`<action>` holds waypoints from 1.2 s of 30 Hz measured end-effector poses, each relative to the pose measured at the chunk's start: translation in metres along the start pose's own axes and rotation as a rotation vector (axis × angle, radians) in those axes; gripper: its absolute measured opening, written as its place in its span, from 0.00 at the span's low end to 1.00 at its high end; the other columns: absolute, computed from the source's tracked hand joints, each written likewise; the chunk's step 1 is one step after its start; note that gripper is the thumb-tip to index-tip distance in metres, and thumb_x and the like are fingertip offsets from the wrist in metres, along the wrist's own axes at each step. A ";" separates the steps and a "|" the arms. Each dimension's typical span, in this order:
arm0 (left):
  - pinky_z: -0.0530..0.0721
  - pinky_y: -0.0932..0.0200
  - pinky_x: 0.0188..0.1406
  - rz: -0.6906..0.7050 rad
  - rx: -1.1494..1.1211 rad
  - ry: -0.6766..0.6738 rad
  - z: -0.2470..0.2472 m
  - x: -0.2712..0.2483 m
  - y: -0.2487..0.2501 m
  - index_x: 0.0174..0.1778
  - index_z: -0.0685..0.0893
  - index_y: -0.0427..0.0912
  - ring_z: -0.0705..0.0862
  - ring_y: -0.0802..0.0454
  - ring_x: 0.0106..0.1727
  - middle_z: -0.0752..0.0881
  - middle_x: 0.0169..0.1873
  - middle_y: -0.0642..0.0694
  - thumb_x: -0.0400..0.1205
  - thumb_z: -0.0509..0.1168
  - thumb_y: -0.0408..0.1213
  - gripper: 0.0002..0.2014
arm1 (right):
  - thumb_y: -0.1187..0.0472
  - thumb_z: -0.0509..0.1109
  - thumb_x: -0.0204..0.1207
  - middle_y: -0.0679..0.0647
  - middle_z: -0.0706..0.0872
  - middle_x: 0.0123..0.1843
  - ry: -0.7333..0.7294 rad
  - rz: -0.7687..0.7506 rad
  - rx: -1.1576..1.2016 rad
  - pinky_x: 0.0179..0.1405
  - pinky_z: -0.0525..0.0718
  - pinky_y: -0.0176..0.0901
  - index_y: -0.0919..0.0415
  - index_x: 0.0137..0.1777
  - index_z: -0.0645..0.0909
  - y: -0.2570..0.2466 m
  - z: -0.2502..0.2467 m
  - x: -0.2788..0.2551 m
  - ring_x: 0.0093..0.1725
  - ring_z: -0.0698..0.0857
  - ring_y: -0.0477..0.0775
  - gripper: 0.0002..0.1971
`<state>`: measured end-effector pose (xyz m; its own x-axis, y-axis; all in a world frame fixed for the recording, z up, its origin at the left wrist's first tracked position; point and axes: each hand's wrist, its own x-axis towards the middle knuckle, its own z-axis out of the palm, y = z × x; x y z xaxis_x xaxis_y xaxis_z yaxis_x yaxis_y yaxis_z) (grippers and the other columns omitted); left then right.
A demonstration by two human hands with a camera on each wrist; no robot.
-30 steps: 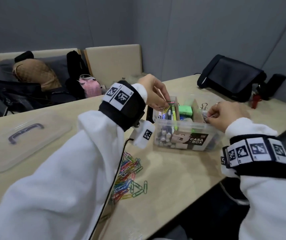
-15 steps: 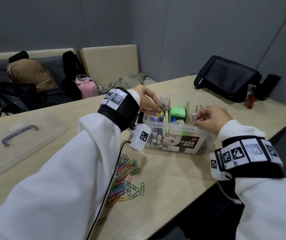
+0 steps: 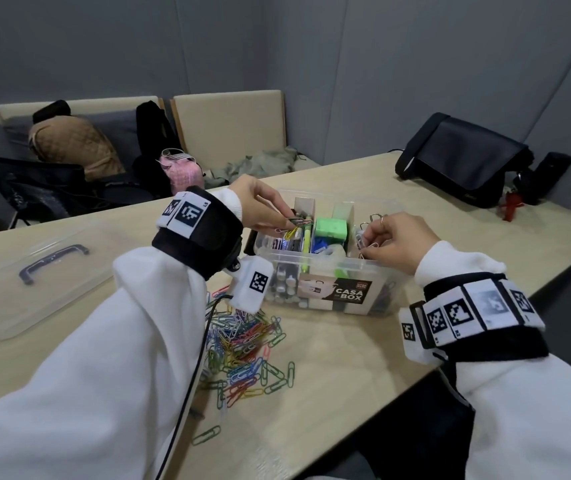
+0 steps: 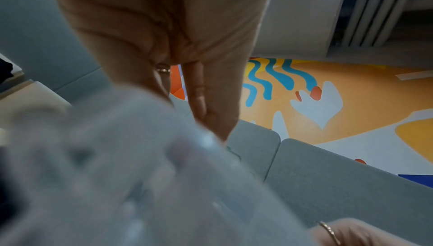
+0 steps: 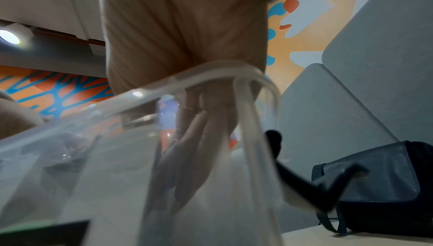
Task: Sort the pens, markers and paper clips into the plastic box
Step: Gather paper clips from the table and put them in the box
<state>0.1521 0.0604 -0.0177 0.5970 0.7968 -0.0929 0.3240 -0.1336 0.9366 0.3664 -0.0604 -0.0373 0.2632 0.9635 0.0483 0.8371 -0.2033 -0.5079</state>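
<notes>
A clear plastic box [image 3: 374, 282] with a "CASA BOX" label stands mid-table, holding pens, markers and a green block [image 3: 331, 229]. My left hand [image 3: 260, 209] hovers over the box's left compartment and pinches a small bunch of coloured paper clips [image 3: 296, 226]. Over the right compartment my right hand [image 3: 391, 242] pinches silver paper clips [image 3: 363, 241]. A heap of coloured paper clips [image 3: 242, 337] lies on the table in front of the box. The right wrist view has the box rim [image 5: 211, 76] across my right hand's fingers [image 5: 192, 153].
The box's clear lid [image 3: 45, 271] with a dark handle lies at the left of the table. A black bag [image 3: 460, 157] and a red item [image 3: 510, 207] sit at the far right. Chairs with bags stand behind the table. One stray clip [image 3: 206, 434] lies near the front edge.
My left hand has dropped lower toward the box's left compartment with its clips. The right hand stays over the right compartment, fingers still curled on clips.
</notes>
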 end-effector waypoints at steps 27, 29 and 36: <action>0.88 0.46 0.51 0.100 0.013 -0.089 0.102 0.025 0.049 0.31 0.88 0.34 0.87 0.42 0.36 0.88 0.35 0.32 0.68 0.75 0.19 0.07 | 0.69 0.80 0.68 0.53 0.90 0.31 -0.024 0.009 -0.055 0.37 0.89 0.36 0.58 0.36 0.89 0.019 -0.053 -0.010 0.32 0.89 0.50 0.06; 0.88 0.44 0.51 0.082 0.013 -0.104 0.108 0.027 0.045 0.32 0.88 0.32 0.87 0.40 0.36 0.88 0.36 0.30 0.68 0.75 0.18 0.06 | 0.67 0.81 0.67 0.52 0.89 0.29 -0.015 0.057 -0.016 0.30 0.85 0.29 0.60 0.35 0.89 0.020 -0.055 -0.012 0.26 0.86 0.46 0.04; 0.89 0.53 0.48 0.054 0.012 -0.142 0.116 0.028 0.033 0.36 0.88 0.32 0.88 0.44 0.35 0.88 0.34 0.33 0.69 0.76 0.22 0.04 | 0.67 0.82 0.65 0.56 0.90 0.29 -0.019 0.095 0.030 0.47 0.90 0.49 0.60 0.33 0.88 0.023 -0.050 -0.005 0.35 0.92 0.55 0.05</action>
<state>0.2649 0.0101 -0.0283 0.7116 0.6968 -0.0899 0.2966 -0.1819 0.9375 0.4080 -0.0788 -0.0065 0.3317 0.9432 -0.0172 0.7939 -0.2890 -0.5350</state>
